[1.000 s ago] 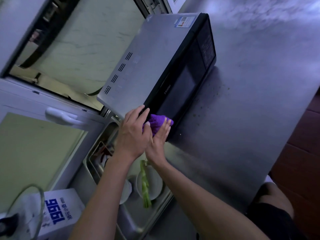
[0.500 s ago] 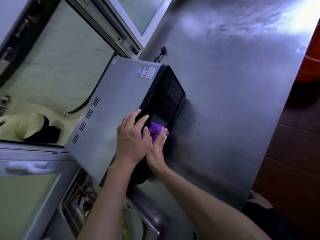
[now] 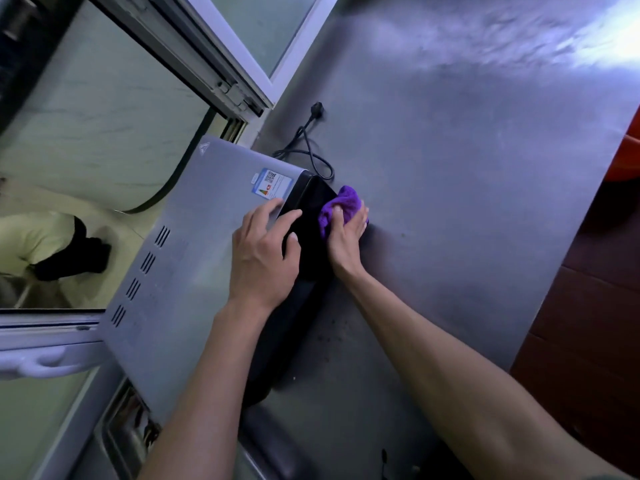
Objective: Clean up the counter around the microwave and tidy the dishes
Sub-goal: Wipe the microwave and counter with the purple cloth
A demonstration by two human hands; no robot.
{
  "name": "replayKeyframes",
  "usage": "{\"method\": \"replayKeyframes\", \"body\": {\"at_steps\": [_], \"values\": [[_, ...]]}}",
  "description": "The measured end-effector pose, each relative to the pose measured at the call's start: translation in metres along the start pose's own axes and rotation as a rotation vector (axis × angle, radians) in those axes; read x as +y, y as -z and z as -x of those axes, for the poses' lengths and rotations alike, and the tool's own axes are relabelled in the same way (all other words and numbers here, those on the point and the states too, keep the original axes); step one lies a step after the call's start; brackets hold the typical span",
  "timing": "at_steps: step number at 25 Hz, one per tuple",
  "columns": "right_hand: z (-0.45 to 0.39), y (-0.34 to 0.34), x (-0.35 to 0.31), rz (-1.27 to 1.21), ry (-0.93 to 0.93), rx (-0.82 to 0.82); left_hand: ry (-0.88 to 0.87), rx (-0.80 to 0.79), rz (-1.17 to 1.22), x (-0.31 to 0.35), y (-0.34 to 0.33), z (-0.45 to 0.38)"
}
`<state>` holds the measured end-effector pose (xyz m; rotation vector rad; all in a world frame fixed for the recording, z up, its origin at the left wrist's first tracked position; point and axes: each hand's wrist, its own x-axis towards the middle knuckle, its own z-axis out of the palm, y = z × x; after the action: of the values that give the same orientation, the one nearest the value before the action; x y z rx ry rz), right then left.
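A grey microwave point(image 3: 194, 258) with a black front stands on the steel counter point(image 3: 467, 168). My left hand point(image 3: 263, 251) rests on its top front edge, fingers spread over the rim. My right hand point(image 3: 348, 233) presses a bunched purple cloth point(image 3: 337, 206) against the far end of the black front, near the corner by the sticker. Dark crumbs dot the counter beside the microwave's base.
The microwave's black power cord and plug point(image 3: 308, 147) lie loose on the counter behind it. A window frame point(image 3: 221, 74) runs along the left. A sink corner point(image 3: 128, 431) with dishes shows at the bottom left. A person bends over outside the window.
My right hand has slid the purple cloth along the microwave's black front toward its far end. My left hand followed along the top edge. The view shifted, and the sink has mostly left the frame.
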<state>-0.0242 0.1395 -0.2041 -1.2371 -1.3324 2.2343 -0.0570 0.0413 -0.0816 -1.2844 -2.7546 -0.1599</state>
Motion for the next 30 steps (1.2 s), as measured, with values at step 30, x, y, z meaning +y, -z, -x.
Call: {"method": "replayKeyframes", "body": {"at_steps": [30], "values": [[0.25, -0.107, 0.185, 0.035, 0.068, -0.028, 0.05, 0.012, -0.048, -0.096, 0.037, 0.256]]}}
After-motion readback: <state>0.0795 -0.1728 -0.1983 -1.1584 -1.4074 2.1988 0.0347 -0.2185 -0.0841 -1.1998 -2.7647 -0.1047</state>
